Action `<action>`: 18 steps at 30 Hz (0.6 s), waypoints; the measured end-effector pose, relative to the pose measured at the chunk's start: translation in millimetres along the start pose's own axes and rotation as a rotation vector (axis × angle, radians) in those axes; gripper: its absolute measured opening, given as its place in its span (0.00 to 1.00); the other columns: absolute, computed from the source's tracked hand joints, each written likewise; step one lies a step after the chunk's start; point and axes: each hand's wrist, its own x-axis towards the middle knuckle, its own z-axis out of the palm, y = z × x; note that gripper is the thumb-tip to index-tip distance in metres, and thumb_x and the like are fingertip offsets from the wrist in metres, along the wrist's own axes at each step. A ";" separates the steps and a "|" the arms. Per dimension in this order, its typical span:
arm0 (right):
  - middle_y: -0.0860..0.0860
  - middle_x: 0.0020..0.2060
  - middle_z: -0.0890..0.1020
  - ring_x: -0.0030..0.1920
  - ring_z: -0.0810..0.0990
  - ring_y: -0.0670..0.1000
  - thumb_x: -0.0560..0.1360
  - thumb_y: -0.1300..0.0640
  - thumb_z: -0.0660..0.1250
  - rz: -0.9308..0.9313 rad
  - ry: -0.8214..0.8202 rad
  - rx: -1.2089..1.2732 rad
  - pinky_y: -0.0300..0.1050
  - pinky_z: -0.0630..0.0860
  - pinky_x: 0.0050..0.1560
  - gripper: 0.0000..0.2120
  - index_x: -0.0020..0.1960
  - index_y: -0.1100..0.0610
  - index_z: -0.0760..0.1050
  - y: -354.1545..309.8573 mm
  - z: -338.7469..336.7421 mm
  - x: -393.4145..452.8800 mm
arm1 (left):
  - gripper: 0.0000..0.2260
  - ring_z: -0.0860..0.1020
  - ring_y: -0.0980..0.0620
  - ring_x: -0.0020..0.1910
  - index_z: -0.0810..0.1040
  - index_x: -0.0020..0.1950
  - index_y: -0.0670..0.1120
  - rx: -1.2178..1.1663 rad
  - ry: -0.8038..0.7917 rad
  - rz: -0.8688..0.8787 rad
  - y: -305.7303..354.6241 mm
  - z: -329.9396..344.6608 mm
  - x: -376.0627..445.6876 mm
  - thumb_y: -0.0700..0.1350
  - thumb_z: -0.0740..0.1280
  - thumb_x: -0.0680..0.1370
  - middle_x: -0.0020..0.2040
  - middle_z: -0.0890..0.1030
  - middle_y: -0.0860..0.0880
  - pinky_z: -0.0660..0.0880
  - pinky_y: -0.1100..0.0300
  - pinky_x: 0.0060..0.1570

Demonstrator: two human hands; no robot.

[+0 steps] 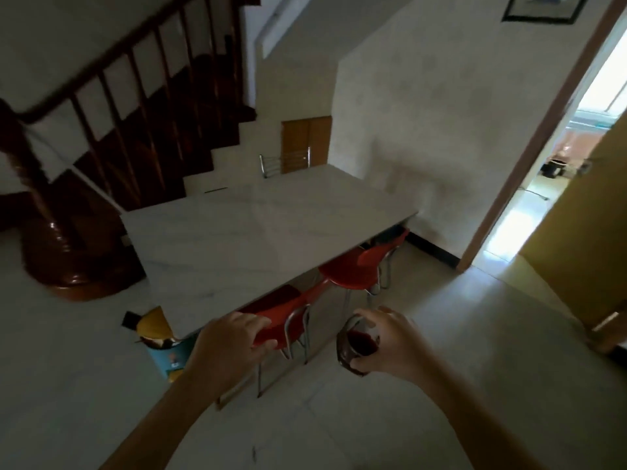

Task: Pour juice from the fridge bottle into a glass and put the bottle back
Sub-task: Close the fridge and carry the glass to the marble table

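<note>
My right hand (398, 340) holds a clear glass (358, 346) with dark red juice in its lower part, out over the floor just right of the table's near corner. My left hand (230, 340) is closed on the top edge of the backrest of a red chair (285, 312), fingers over it and thumb underneath. That chair is tucked under the near end of a white marble table (258, 239). No juice bottle or fridge is in sight.
A second red chair (356, 269) stands further along the table's right side. A teal bin (169, 356) with yellow and black items sits at the table's near left corner. A dark wooden staircase (112, 137) rises on the left. An open doorway (543, 184) is on the right.
</note>
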 end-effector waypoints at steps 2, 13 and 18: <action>0.47 0.59 0.77 0.57 0.77 0.48 0.61 0.43 0.74 -0.067 -0.037 -0.023 0.44 0.74 0.54 0.36 0.66 0.48 0.68 7.9 -9.6 50.8 | 0.38 0.72 0.53 0.62 0.72 0.66 0.53 -0.014 -0.010 -0.084 -13.2 5.4 32.1 0.69 0.40 0.67 0.63 0.76 0.54 0.69 0.55 0.57; 0.49 0.58 0.75 0.56 0.76 0.51 0.63 0.45 0.75 -0.340 -0.181 -0.096 0.43 0.73 0.53 0.38 0.69 0.49 0.64 5.0 -3.2 315.9 | 0.35 0.70 0.54 0.64 0.72 0.66 0.53 -0.115 0.059 -0.359 -98.0 32.5 167.4 0.68 0.43 0.69 0.64 0.75 0.55 0.65 0.56 0.60; 0.50 0.60 0.73 0.56 0.77 0.53 0.64 0.45 0.74 -0.395 -0.248 -0.148 0.47 0.74 0.54 0.38 0.69 0.48 0.62 -3.5 38.6 426.0 | 0.30 0.73 0.54 0.63 0.73 0.65 0.53 -0.120 0.050 -0.449 -151.5 64.6 236.9 0.66 0.47 0.72 0.63 0.76 0.54 0.67 0.55 0.58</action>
